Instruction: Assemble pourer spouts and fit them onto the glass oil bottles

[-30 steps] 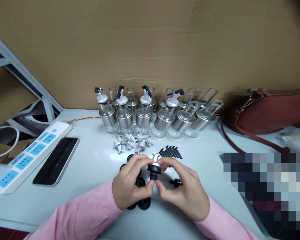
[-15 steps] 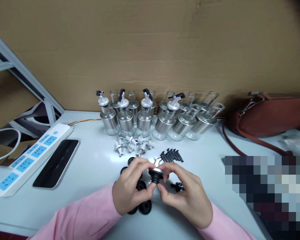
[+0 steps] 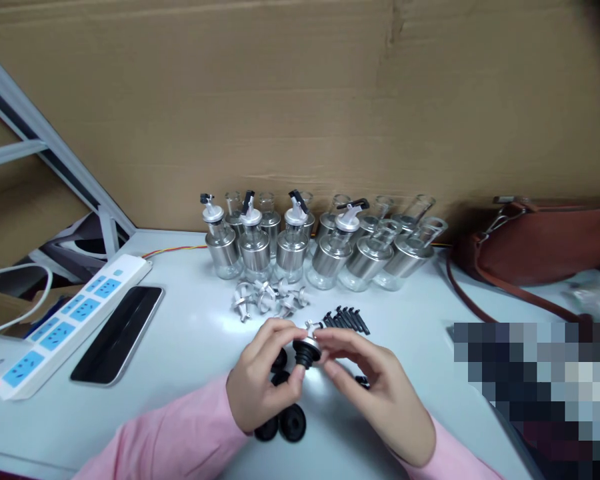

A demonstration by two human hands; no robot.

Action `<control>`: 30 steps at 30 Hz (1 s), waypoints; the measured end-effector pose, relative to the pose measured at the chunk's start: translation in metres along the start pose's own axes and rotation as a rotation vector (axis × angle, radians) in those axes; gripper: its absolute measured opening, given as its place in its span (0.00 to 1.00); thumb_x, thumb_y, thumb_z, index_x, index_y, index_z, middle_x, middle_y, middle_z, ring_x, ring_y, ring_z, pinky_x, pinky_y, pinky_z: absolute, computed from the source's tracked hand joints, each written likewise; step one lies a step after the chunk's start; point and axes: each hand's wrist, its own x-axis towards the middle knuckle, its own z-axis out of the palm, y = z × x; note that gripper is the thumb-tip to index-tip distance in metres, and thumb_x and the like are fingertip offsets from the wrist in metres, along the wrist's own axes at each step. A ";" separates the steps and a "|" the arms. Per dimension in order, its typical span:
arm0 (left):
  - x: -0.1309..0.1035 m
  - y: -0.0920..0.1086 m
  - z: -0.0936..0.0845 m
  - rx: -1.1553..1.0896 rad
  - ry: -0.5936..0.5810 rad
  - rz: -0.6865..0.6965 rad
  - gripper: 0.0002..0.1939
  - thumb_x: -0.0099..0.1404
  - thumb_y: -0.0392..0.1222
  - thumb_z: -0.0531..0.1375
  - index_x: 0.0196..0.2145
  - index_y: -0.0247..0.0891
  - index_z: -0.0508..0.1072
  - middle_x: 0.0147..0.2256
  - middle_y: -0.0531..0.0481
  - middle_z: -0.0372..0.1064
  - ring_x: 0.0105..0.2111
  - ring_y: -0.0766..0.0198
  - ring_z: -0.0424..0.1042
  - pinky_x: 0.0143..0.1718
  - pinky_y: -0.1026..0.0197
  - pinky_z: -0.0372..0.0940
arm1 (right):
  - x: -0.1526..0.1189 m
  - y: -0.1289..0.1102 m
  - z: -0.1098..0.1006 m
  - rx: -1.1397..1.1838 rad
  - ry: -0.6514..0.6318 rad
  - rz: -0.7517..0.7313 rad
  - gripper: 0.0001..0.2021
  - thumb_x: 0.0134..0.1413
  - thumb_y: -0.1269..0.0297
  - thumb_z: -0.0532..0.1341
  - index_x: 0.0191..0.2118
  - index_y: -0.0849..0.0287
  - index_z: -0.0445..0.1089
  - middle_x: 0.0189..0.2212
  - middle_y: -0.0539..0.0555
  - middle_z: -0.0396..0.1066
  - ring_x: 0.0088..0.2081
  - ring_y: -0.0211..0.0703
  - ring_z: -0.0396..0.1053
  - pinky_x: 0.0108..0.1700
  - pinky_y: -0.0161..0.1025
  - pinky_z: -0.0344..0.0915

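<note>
My left hand [image 3: 265, 377] pinches a bottle pourer [image 3: 307, 352] between thumb and fingers. The pourer has a silver top with a small spout and a ribbed black stopper underneath. My right hand [image 3: 380, 383] is closed against its right side, fingers on the silver rim and the thumb a little off the stopper. Black round stoppers [image 3: 293, 423] lie under and beside my left hand, partly hidden. Beyond my hands are a heap of silver pourer tops [image 3: 265, 297] and a row of black lever pieces [image 3: 349, 320]. Small black parts [image 3: 363, 381] show behind my right hand.
Glass bottles with steel bands [image 3: 330, 257] stand along the cardboard wall [image 3: 300, 100]; several carry pourers. A power strip [image 3: 70, 327] and a phone [image 3: 117, 335] lie at left. A brown bag [image 3: 545, 243] sits at right, beside a pixelated area.
My right thumb has moved off the black stopper, and the pourer is tilted slightly in my fingers. The whole view has shifted a little, with things sitting lower.
</note>
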 end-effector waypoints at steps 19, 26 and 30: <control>0.001 0.003 0.000 0.112 -0.015 0.113 0.19 0.58 0.31 0.52 0.48 0.37 0.64 0.38 0.44 0.64 0.38 0.63 0.69 0.38 0.64 0.68 | 0.011 0.003 -0.007 0.698 0.159 0.658 0.16 0.38 0.53 0.63 0.19 0.62 0.64 0.09 0.44 0.59 0.09 0.28 0.51 0.14 0.30 0.49; 0.000 0.002 -0.002 0.117 -0.029 0.123 0.20 0.58 0.31 0.52 0.49 0.36 0.63 0.39 0.44 0.63 0.39 0.62 0.68 0.39 0.64 0.67 | 0.009 -0.005 -0.012 0.635 0.083 0.573 0.13 0.39 0.56 0.64 0.22 0.63 0.69 0.14 0.46 0.64 0.12 0.30 0.58 0.17 0.30 0.54; -0.004 0.001 -0.001 0.069 -0.080 0.107 0.23 0.59 0.32 0.52 0.53 0.36 0.60 0.42 0.41 0.62 0.42 0.60 0.67 0.42 0.61 0.67 | 0.008 -0.001 -0.010 0.538 0.072 0.559 0.16 0.37 0.53 0.66 0.22 0.63 0.67 0.14 0.45 0.63 0.12 0.28 0.56 0.17 0.30 0.51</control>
